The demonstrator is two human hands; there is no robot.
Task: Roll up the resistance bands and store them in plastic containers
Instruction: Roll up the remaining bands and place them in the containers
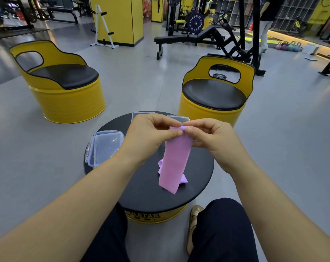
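Above the middle of the round black bench [141,188], I have both grips raised at one end of the pink band [174,163]. The left grip [151,133] pinches that end between thumb and forefinger. The right grip [209,137] pinches it just beside, with the two thumbs nearly touching. The end looks folded over, as if for the first turn of a roll, but it is too small for me to be sure.

From the pinch the band hangs down and a little toward me, so its long axis runs from the grips to the bench. Its lower end lies crumpled on the bench top near the middle. The free length is therefore below the grips, and I judge the rolling has to work downward along it. Both grips are equally near, so neither has the advantage.

At the left edge of the bench sits a clear plastic box [105,146] with a clip lid, nearer the left grip. I cannot tell whether it is latched. Two more clear boxes sit at the far edge, a far-left box [140,115] and a far-right box [179,118], both mostly hidden behind the grips.

As for writing, the yellow drum [176,213] under the bench shows "STAR", with the letters before it cut off. A dark weight plate [195,23] far across the floor reads "FITNESS".
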